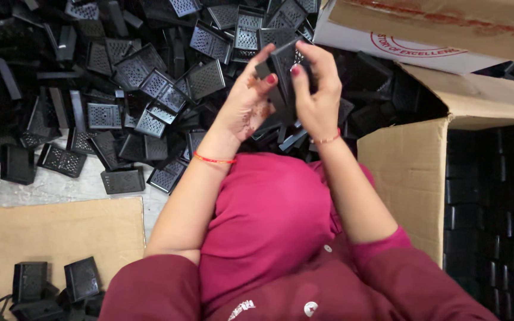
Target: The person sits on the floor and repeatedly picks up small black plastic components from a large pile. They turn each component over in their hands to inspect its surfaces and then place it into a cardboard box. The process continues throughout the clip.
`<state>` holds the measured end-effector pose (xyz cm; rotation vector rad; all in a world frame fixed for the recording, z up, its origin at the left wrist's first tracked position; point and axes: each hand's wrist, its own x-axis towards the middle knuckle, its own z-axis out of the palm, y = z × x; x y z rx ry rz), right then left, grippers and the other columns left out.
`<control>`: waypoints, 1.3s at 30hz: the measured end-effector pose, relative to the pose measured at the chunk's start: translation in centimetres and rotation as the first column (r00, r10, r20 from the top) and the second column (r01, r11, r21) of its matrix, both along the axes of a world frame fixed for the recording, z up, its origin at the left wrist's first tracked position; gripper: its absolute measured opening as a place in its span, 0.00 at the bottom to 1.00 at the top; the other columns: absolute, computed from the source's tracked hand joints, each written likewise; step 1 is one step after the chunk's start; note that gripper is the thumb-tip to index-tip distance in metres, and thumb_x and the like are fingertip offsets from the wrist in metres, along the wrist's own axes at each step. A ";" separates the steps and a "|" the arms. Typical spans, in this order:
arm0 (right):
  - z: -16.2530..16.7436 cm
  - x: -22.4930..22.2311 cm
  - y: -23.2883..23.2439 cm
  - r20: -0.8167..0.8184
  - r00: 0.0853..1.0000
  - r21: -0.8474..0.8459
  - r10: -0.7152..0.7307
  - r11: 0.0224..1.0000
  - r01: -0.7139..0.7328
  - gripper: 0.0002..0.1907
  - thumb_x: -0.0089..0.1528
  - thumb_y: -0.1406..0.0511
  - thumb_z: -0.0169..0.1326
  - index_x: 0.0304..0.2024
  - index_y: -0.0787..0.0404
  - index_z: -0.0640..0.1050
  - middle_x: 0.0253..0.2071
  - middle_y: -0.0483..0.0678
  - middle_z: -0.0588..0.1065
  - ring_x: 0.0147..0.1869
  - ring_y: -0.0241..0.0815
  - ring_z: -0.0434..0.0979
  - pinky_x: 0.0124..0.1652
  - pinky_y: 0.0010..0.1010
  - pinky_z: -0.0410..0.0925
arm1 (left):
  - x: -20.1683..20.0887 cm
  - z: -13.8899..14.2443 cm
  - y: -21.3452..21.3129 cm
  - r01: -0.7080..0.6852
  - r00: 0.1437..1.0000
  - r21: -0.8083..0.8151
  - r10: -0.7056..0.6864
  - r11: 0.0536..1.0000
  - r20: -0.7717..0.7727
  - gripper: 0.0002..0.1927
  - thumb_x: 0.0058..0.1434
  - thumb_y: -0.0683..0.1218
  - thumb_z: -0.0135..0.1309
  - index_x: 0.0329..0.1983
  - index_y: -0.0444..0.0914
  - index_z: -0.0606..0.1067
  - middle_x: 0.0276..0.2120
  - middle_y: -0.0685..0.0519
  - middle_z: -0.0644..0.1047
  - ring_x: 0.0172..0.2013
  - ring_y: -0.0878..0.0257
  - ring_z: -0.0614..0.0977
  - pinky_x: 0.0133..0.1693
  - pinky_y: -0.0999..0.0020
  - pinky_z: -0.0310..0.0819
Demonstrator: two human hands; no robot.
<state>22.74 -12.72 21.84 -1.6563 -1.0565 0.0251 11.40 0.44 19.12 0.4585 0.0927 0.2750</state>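
Both hands raised mid-frame, working one black perforated plastic part (285, 59). Left hand (246, 104) pinches its left side, thumb and fingers on the edge; right hand (315, 89) grips the right side, fingers curled over the top. Red thread bracelets on both wrists. Big heap of same black grille parts (132, 77) spread far and left on the floor. Open cardboard carton (408, 172) at right, black parts stacked in neat rows (495, 208) inside. White box (388, 44) far right behind it. Flat cardboard sheet (55, 232) near left, a few black parts (55, 285) on its near edge. Maroon sleeves and pink top at bottom.
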 end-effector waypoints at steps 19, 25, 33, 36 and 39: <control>-1.8 -1.6 -5.4 -0.118 0.983 0.043 0.143 0.989 -0.139 0.24 0.69 0.69 0.47 0.68 0.64 0.72 0.71 0.55 0.68 0.76 0.49 0.67 0.74 0.36 0.59 | 0.4 -2.0 -2.0 0.018 0.998 0.095 -0.012 0.995 -0.060 0.42 0.60 0.35 0.64 0.74 0.43 0.59 0.63 0.51 0.71 0.60 0.60 0.78 0.57 0.59 0.80; -2.0 -2.6 -5.1 -0.118 0.983 0.010 0.141 0.990 -0.141 0.23 0.72 0.68 0.45 0.70 0.65 0.69 0.76 0.63 0.63 0.77 0.55 0.65 0.74 0.38 0.58 | 0.4 -1.9 -2.5 0.016 0.999 0.161 -0.009 0.987 -0.041 0.45 0.58 0.32 0.65 0.76 0.40 0.60 0.64 0.50 0.71 0.60 0.60 0.78 0.58 0.64 0.79; -3.0 -3.3 -5.8 -0.007 0.999 0.010 0.038 0.999 -0.038 0.23 0.72 0.66 0.45 0.69 0.65 0.70 0.74 0.63 0.65 0.76 0.57 0.68 0.72 0.39 0.62 | 0.6 -1.9 -2.8 -0.008 1.000 0.209 0.009 0.978 -0.003 0.46 0.56 0.29 0.67 0.76 0.37 0.60 0.66 0.48 0.71 0.64 0.59 0.76 0.66 0.64 0.74; -2.7 -3.3 -6.1 -0.011 0.999 0.003 0.034 0.999 -0.034 0.23 0.73 0.65 0.45 0.69 0.65 0.70 0.74 0.63 0.65 0.76 0.57 0.68 0.72 0.39 0.62 | 0.4 -2.0 -2.9 0.014 1.000 0.199 -0.010 0.980 -0.020 0.46 0.54 0.30 0.67 0.75 0.37 0.60 0.65 0.48 0.70 0.63 0.58 0.76 0.64 0.63 0.74; -2.2 -3.4 -6.2 -0.008 0.999 0.048 0.041 0.998 -0.041 0.24 0.72 0.65 0.44 0.69 0.65 0.69 0.74 0.62 0.65 0.76 0.56 0.68 0.72 0.38 0.62 | 0.4 -2.1 -2.9 -0.003 1.000 0.195 0.008 0.981 -0.027 0.46 0.55 0.30 0.67 0.75 0.37 0.61 0.66 0.47 0.70 0.64 0.58 0.76 0.65 0.63 0.73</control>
